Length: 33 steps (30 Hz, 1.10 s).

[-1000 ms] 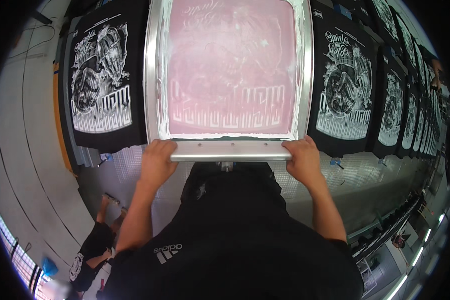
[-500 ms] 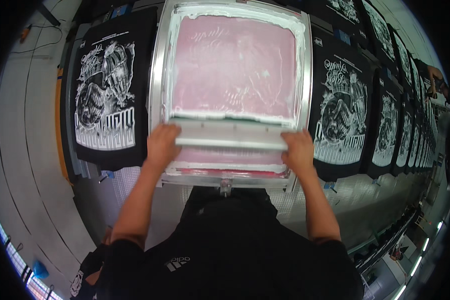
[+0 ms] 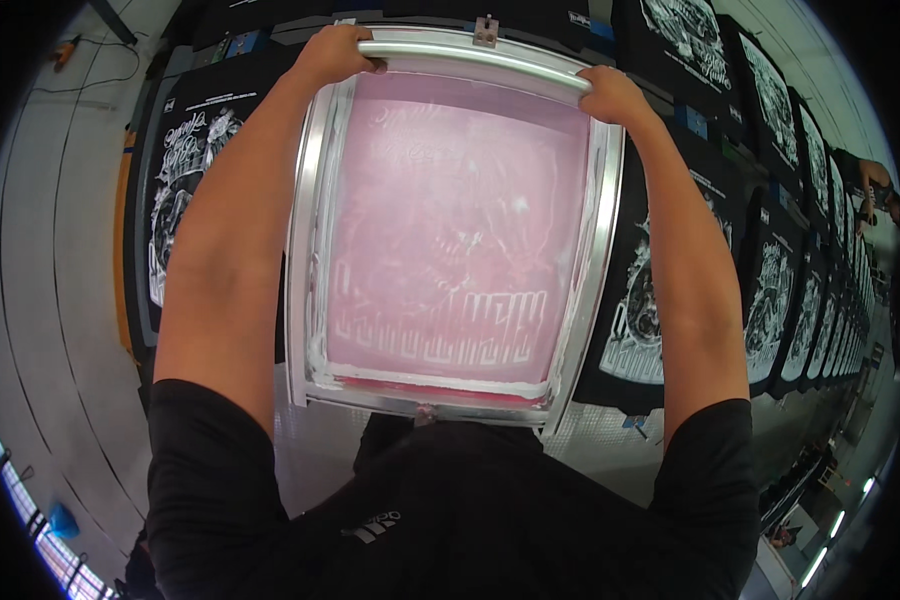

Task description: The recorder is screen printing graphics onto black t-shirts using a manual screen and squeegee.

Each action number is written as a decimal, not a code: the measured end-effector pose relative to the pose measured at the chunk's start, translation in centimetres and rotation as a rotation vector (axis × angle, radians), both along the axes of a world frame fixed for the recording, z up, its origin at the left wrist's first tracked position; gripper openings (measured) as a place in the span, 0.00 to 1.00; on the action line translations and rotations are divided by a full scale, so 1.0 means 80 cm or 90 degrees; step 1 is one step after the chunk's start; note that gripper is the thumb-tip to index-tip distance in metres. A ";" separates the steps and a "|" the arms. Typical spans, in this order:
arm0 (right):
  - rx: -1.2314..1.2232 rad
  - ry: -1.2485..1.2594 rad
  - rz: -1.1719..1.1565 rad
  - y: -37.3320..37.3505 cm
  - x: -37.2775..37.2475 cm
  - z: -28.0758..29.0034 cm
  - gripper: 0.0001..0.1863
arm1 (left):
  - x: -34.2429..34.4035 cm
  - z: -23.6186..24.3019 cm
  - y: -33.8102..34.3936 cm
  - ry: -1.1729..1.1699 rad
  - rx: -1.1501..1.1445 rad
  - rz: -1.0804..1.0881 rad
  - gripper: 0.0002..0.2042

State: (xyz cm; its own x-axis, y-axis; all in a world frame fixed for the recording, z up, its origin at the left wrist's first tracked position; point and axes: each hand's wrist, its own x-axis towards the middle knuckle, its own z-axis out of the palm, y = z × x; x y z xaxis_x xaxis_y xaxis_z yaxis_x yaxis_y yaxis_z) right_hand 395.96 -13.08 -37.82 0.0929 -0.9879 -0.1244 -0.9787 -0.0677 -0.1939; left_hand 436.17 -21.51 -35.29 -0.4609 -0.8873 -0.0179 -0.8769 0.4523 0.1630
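My left hand (image 3: pixel 335 54) and my right hand (image 3: pixel 615 96) are closed round the two ends of a metal squeegee (image 3: pixel 475 63). It lies across the far end of a silk-screen frame (image 3: pixel 304 240) with silver metal sides. Pink mesh (image 3: pixel 440 230) fills the frame, with pale lettering and picture marks showing in it. White ink streaks the mesh's borders, thickest along the near edge. Both my arms are stretched far forward, one along each side of the frame. The squeegee's blade is hidden from this angle.
Black T-shirts with white prints lie on boards at the left (image 3: pixel 185 175) and right (image 3: pixel 635 310), partly behind my arms. More printed shirts (image 3: pixel 770 290) run in a row to the far right, where another person (image 3: pixel 870 185) stands. A metal clamp (image 3: pixel 486 32) sits at the frame's far edge.
Both hands have pushed the squeegee from the near part of the screen to its far end. The white ink band ahead of it has gone from mid-mesh. The frame now appears slightly tilted.
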 end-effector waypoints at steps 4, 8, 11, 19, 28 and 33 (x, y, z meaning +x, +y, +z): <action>0.052 -0.074 0.073 -0.029 0.009 0.051 0.23 | 0.023 0.034 0.042 0.131 -0.464 0.029 0.27; 0.059 -0.111 0.075 -0.050 -0.027 0.049 0.24 | 0.027 0.038 0.243 0.243 0.181 0.199 0.21; 0.076 -0.085 0.090 -0.068 -0.023 0.019 0.26 | 0.093 -0.014 0.463 0.145 0.601 -0.176 0.14; 0.087 -0.044 0.150 -0.073 0.082 0.023 0.29 | 0.078 -0.133 0.746 0.509 0.889 0.323 0.22; 0.039 -0.051 0.152 0.077 0.122 0.016 0.29 | 0.067 -0.112 0.716 0.336 0.775 0.187 0.20; 0.220 -0.066 0.093 0.306 0.216 0.067 0.28 | 0.064 -0.108 0.719 0.456 0.778 0.201 0.21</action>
State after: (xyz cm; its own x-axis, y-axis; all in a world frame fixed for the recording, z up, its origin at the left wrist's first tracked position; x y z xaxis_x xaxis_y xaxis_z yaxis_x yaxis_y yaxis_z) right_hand 413.23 11.43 -32.48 0.2595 -0.8645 -0.4305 -0.9377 -0.1189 -0.3265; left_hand 441.32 35.98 -43.93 -0.4875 -0.5508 -0.6775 -0.4777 -0.4813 0.7350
